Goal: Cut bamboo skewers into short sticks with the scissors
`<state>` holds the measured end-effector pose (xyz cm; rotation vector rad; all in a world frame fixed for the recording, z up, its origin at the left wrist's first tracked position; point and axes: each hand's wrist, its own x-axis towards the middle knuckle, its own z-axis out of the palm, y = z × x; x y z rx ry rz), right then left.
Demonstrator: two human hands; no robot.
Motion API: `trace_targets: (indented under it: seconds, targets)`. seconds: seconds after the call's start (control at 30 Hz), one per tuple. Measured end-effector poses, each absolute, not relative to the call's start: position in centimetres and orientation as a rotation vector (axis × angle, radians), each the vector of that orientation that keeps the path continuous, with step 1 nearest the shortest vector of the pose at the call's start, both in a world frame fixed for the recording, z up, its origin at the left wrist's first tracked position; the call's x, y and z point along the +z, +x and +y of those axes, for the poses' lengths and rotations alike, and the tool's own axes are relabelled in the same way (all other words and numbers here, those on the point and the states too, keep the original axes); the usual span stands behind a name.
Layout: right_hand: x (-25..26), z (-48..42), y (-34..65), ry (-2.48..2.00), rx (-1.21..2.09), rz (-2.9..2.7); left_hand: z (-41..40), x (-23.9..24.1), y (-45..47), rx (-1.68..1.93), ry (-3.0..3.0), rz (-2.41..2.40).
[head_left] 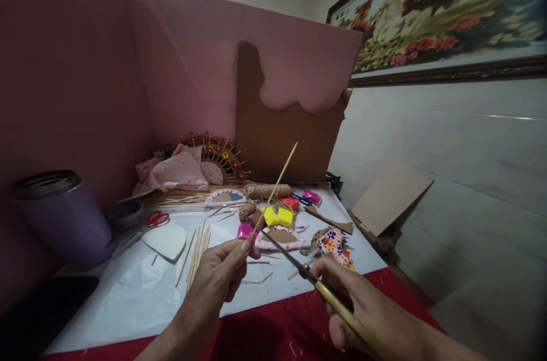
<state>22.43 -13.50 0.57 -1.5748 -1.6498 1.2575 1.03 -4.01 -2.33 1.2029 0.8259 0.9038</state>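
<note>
My left hand [226, 267] pinches the lower end of a thin bamboo skewer [277, 184], which slants up to the right. In my right hand [354, 298] is a pair of scissors [331, 295] with a yellowish handle; the tips of its dark blades reach the skewer just above my left fingers. Whether the blades touch the skewer I cannot tell. More bamboo skewers [197, 253] lie on the white sheet by my left wrist. Behind my hands are a fabric-edged half-round piece [282, 238], a yellow packet [278, 217] and a magenta packet [245, 231].
Red-handled scissors [157, 218], a white cutout [166, 240] and a purple tumbler [64, 224] stand or lie at left. A decorated fan shape [224, 156] leans at the back near a twine roll [267, 191]. Flowered fabric [335, 246] lies at right. Cardboard [286, 139] rises behind.
</note>
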Motion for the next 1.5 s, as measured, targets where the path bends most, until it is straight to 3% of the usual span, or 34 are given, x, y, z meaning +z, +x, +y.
trace_targets:
  seconds: [0.43, 1.5]
  targets:
    - [1.1, -11.4, 20.9, -1.623, 1.025, -1.856, -3.8, -3.1, 1.3, 0.764, 1.263, 0.864]
    - [-0.4, -10.9, 19.9, -1.48, 1.278, -1.69, -3.6, -3.5, 1.2, 0.814, 1.352, 0.889]
